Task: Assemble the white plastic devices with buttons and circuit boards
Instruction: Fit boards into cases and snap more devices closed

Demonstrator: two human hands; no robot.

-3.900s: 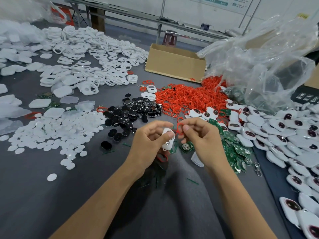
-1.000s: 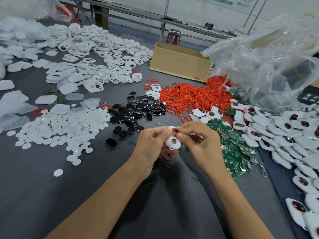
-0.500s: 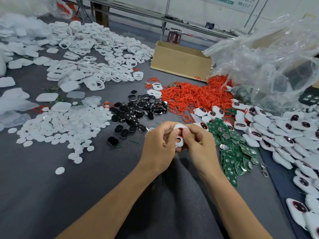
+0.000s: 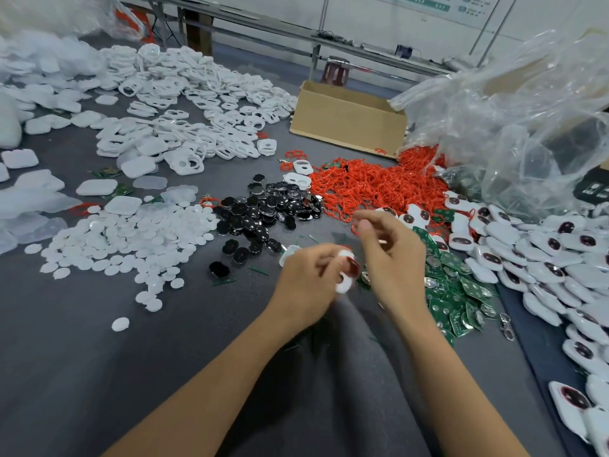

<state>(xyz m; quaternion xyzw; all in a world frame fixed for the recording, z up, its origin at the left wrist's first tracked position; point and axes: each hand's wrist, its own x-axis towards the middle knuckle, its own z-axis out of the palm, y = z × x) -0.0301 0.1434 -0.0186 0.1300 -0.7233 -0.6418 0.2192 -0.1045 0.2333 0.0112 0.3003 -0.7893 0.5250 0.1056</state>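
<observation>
Ideally, the small white plastic shell with red insert (image 4: 345, 281), pinched in the left hand (image 4: 308, 280) above the grey table (image 4: 99, 357), is held level while a green circuit board (image 4: 472, 287) is picked by the blurred right hand (image 4: 395, 258), grip indiscernible.

Grey matt cloth covers the table (image 4: 99, 374), and the white shells (image 4: 184, 103), the white discs (image 4: 125, 245) and the shell (image 4: 345, 283) gripped in the left hand (image 4: 308, 282) are smooth plastic with a dull sheen. The black buttons (image 4: 267, 209) are glossy, the red rings (image 4: 372, 186) look like thin rubbery plastic, and the green circuit boards (image 4: 461, 291) carry shiny metal rounds. The box (image 4: 346, 130) is plain matt brown cardboard, and the bag (image 4: 514, 120) is clear, crinkled, glossy film.
</observation>
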